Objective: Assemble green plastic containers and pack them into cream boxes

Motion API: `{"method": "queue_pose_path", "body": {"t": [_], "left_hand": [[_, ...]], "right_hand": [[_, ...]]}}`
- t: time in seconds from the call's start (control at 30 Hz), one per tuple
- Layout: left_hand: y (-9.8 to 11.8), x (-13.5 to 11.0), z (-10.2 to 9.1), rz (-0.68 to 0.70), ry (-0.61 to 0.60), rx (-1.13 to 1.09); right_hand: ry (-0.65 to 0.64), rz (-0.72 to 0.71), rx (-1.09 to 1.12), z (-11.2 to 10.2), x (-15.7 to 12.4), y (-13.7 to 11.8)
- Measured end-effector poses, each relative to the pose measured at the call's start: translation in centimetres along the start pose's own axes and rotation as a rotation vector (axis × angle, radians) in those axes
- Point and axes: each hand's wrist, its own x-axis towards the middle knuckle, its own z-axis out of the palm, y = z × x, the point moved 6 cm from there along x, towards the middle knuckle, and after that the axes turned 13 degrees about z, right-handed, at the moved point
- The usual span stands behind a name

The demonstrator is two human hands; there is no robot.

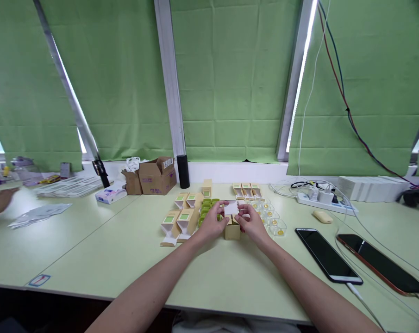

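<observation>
A small tan cardboard box (232,232) stands upright on the table in front of me, its white-lined flap (231,208) raised. My left hand (212,223) grips the box's upper left side, fingers closed at the flap. On the other side, my right hand (252,225) has its fingers bent around the flap and upper right edge. Left of the hands stand several similar boxes (187,221) with green squares and open flaps. Bright green small containers (204,212) sit beside them, partly hidden by my left hand. Clear plastic cups (278,227) with yellow centres lie to the right.
More tan boxes (247,189) stand behind. Two phones (329,254) with cables lie at right, near a power strip (325,203) and a beige oval object (322,216). Brown cartons (157,178), a black cylinder (183,171) and a tissue pack (111,194) are at left. Another person's hand (1,201) shows far left.
</observation>
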Motion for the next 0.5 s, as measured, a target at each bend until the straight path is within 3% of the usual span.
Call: {"method": "queue_pose_path", "body": {"t": [0.5], "left_hand": [[0.21, -0.59, -0.05, -0.102, 0.043, -0.013]], "right_hand": [[-0.006, 0.022, 0.013, 0.15, 0.16, 0.28]]}}
